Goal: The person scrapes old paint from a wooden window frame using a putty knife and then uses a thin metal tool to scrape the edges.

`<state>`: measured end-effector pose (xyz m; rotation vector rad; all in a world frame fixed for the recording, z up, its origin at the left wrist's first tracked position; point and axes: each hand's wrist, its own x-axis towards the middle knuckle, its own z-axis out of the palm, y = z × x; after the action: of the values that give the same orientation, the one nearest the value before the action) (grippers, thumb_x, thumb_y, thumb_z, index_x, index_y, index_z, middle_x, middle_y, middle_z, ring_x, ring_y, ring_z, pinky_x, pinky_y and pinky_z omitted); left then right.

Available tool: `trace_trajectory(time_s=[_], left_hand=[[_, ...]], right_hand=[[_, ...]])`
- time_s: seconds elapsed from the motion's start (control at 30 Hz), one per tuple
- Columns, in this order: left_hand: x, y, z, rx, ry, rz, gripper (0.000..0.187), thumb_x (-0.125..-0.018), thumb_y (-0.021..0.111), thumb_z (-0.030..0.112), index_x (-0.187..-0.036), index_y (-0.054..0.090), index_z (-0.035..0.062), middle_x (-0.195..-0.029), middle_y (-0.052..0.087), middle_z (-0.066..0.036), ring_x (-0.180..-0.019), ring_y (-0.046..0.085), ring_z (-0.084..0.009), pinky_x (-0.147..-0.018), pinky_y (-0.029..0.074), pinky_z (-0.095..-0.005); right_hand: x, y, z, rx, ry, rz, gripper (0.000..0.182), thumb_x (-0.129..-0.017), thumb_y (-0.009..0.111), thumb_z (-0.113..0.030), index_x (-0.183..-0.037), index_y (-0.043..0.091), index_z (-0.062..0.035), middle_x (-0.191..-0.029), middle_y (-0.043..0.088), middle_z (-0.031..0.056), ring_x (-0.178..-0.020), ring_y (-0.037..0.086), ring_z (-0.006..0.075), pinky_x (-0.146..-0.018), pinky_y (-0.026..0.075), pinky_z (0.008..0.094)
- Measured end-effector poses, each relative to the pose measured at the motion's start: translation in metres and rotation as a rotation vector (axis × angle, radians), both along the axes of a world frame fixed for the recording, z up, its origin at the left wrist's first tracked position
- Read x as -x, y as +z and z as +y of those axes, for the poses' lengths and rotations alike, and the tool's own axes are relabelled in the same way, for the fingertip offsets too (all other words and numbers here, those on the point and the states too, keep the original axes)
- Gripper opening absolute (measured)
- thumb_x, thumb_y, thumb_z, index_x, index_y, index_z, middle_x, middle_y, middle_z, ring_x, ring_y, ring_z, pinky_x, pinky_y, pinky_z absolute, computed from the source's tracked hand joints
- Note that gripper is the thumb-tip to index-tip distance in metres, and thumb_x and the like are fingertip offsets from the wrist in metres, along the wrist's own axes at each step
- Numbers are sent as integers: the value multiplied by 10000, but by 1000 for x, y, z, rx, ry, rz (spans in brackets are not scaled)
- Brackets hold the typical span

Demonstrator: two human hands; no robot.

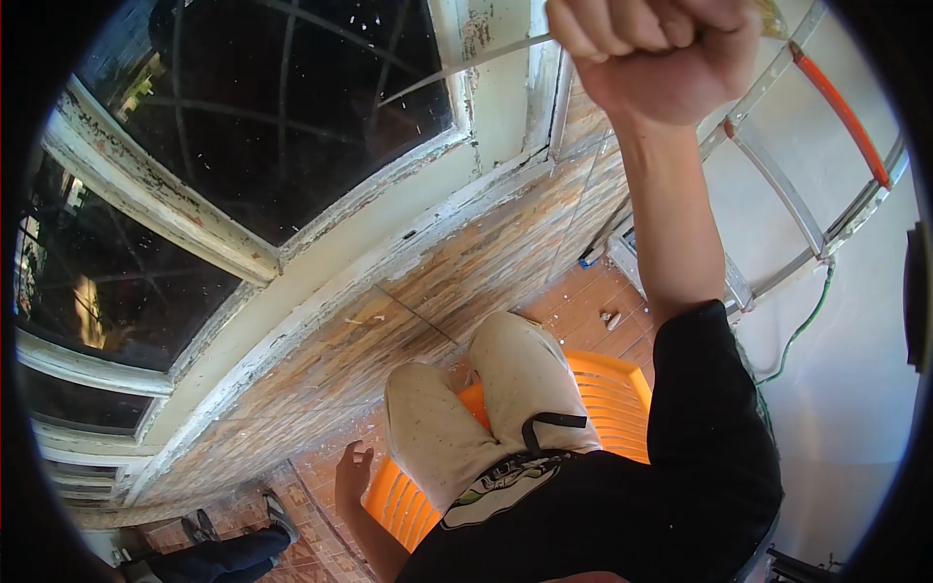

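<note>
Peeling white paint is showing all over the window frame (389, 209) we are facing. We are standing on an orange plastic chair (607, 389), knees in light trousers pressing toward the brick-tiled wall (486, 267) under the sill.

Our right hand (661, 53) is raised at the top of the view, fingers closed in a tight fist around a thin scraper-type tool (457, 66). We are seeing only its long pale blade; the handle is hiding inside the fist. The blade is running leftward from the fist, crossing the vertical frame bar and lying over the dark glass pane (282, 107). We cannot tell whether the tip is touching the glass.

Our left hand (352, 466) is hanging low beside the chair's left edge, fingers loose and apart, gripping nothing, close to the wall but not clearly touching it.

An aluminium ladder (787, 185) with an orange rail section is leaning at the right, against the white wall. A green cable (807, 321) is trailing down beside it.

Another person's legs and shoes (228, 544) are showing at the bottom left on the tiled floor (593, 306), well apart from our hands.
</note>
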<state>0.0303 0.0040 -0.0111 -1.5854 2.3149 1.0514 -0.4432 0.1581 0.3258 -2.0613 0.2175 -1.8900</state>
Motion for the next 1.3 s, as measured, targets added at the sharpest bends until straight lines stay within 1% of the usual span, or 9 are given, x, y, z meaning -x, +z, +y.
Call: trace_trajectory(time_s=[0.23,0.33,0.5,0.57,0.63,0.7,0.87,1.07,1.3], left_hand=[[0,-5,-1,16,10,-4,369,-846,580,279,-1160,541,90,-910,650,-160,-852,625,-274,-773,463,-365],[-6,-2,4,10,33,-22,368,-848,576,282,-1158,539,88,-918,650,-158,-867,624,-279,-779,462,-369],[5,8,6,-10,12,-30,384,-854,568,289,-1177,525,86,-941,648,-155,-899,619,-279,-796,460,-367],[10,17,8,-23,49,-13,396,-854,570,296,-1187,517,87,-950,646,-160,-914,616,-280,-807,457,-367],[9,13,5,-11,55,7,397,-851,577,294,-1182,520,84,-948,644,-166,-903,619,-278,-799,461,-366],[5,7,4,-45,61,35,387,-851,578,282,-1177,524,81,-946,643,-170,-873,627,-272,-775,471,-360],[-3,0,0,-25,38,32,383,-850,582,278,-1173,529,78,-935,644,-166,-822,633,-264,-745,482,-355],[2,4,3,-44,45,38,390,-847,584,278,-1173,528,69,-942,641,-173,-828,629,-266,-751,482,-359],[0,2,1,3,22,35,404,-850,585,276,-1175,517,47,-922,648,-198,-824,641,-299,-720,493,-380]], right_hand=[[-1,5,-3,-1,42,27,335,-897,323,-133,-564,293,-117,-416,228,-10,-391,166,112,-385,182,279],[4,-45,-28,-437,-148,-119,360,-875,357,-252,-559,224,-144,-479,157,-29,-410,164,125,-403,177,281],[-15,-19,-8,-64,-93,-24,356,-917,318,-197,-574,286,-105,-413,223,-5,-376,187,114,-379,194,278],[-33,-39,-24,-237,-609,-349,352,-881,374,-218,-561,268,-119,-475,177,-19,-396,164,123,-386,167,293],[-41,-54,-23,-348,-647,-248,346,-890,382,-226,-576,286,-115,-482,179,-20,-405,161,123,-396,176,293],[-38,-59,-14,-145,-434,-333,276,-860,463,-39,-588,422,-50,-477,413,39,-398,407,134,-392,332,279],[-36,-50,13,-52,-228,-256,282,-851,504,-208,-643,376,-68,-495,293,4,-462,313,138,-471,317,317],[-43,-73,15,49,-715,46,272,-846,490,-304,-736,321,-122,-673,348,37,-616,336,165,-545,308,329],[-35,-67,9,-2,-639,129,354,-912,439,-467,-792,360,-144,-510,381,4,-448,432,167,-638,423,402]])
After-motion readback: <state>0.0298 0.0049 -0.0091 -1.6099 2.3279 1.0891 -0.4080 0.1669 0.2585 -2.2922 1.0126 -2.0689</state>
